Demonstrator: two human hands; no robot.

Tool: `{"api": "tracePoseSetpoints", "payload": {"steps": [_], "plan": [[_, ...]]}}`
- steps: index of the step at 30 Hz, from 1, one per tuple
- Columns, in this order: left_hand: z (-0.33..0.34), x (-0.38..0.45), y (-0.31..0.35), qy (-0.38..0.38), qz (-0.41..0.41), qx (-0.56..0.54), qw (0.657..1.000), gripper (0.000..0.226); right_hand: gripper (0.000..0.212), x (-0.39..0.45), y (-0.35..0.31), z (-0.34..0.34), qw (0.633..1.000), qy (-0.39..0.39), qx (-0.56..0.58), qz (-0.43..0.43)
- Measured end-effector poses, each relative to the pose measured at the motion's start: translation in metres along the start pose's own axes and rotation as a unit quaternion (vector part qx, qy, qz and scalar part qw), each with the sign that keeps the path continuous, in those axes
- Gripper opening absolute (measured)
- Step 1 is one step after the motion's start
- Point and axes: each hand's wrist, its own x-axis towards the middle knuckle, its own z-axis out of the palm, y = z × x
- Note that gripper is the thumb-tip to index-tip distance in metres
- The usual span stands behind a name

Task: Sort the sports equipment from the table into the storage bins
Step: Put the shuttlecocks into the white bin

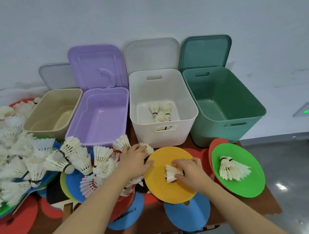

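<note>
1. Head view: the right hand (190,171) curls its fingers round a shuttlecock (171,175) lying at the middle of a yellow disc (163,188) on the desk (255,207); the left hand (135,161) reaches over the disc's rim, fingers curled on another shuttlecock (147,147) near the loose heap (23,162).
2. Head view: four open bins stand at the back. Only the white bin (188,112) holds shuttlecocks; the tan bin (36,119), purple bin (76,127) and green bin (252,108) show nothing inside.
3. Head view: risks, as a judgement. The feathers look brittle, so a tight squeeze could crush a skirt. The yellow disc lies loose on other discs and could slide or tip as the shuttlecock is lifted. Two more shuttlecocks (231,168) sit on a green disc (249,181) overhanging the desk edge; a knock from the right forearm could send them to the floor.
4. Head view: the left forearm crosses the heap's edge, so a careless pull back could scatter shuttlecocks.
</note>
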Motion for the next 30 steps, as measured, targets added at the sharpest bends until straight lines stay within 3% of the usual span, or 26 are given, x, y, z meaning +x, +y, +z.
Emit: {"api": "tracePoseSetpoints", "payload": {"steps": [5,9,11,17,23,26,30], "plan": [[-0.005,0.003,-0.003,0.028,0.026,-0.003,0.999,0.039,0.037,-0.005,0.003,0.007,1.000,0.002,0.007,-0.013],[-0.007,-0.003,-0.005,0.089,0.045,-0.060,0.993,0.043,0.040,-0.007,-0.002,0.004,0.996,0.071,0.039,-0.019],[-0.012,-0.007,-0.003,0.149,0.065,-0.112,0.980,0.055,0.041,-0.007,-0.006,-0.004,0.991,0.114,0.060,-0.036],[-0.048,-0.009,0.008,0.308,0.103,-0.183,0.928,0.029,0.042,-0.003,-0.025,-0.049,0.956,0.275,0.082,-0.060],[-0.097,0.005,0.018,0.409,0.093,-0.215,0.882,0.034,0.044,0.026,-0.037,-0.101,0.932,0.344,0.105,-0.054],[-0.113,0.027,0.016,0.409,0.069,-0.184,0.891,0.037,0.044,0.050,-0.041,-0.122,0.936,0.335,0.108,-0.028],[-0.124,0.058,0.009,0.297,0.024,-0.146,0.943,0.045,0.043,0.086,-0.039,-0.142,0.949,0.309,0.063,-0.001]]}}
